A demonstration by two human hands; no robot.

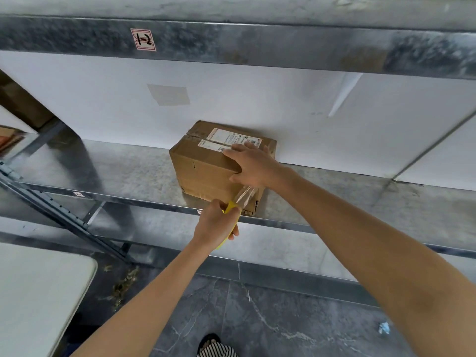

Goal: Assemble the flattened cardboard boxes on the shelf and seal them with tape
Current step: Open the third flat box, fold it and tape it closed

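**Taping a box**

On the metal shelf, against the far wall: cardboard box. Flat on top, fingers spread: right hand. Gripping a yellow tape dispenser at its near face: left hand, clear tape stretched between.

Bare forearms run to the left hand and right hand — below, black-and-white striped cloth, dark rounded tip.

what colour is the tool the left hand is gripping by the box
Yellow: the tape dispenser in the left hand, seen in the head view.
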